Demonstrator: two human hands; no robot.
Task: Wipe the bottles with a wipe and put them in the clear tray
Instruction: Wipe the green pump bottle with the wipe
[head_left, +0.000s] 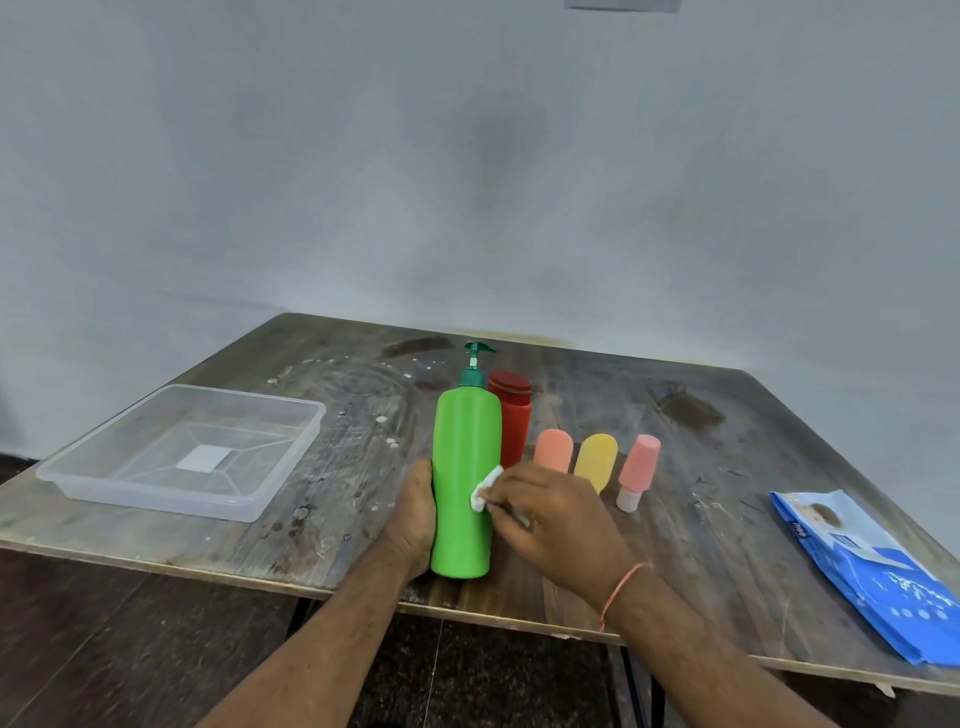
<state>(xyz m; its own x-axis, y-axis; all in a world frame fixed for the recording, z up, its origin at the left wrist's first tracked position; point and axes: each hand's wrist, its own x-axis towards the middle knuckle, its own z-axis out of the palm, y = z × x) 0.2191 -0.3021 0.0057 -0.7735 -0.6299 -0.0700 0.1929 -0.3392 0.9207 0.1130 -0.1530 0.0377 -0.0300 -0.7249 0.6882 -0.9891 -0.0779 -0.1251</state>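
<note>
Red bottle (511, 415) half hidden behind green bottle (464, 483).

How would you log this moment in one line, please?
left hand holds green bottle | right hand wipes it | tray empty

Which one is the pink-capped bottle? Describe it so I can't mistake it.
On the wooden table, find the row of small bottles right of the green pump bottle. The pink-capped bottle is the rightmost, nearest the blue wipes pack. Unlike its neighbours, it has a pale base.
</note>
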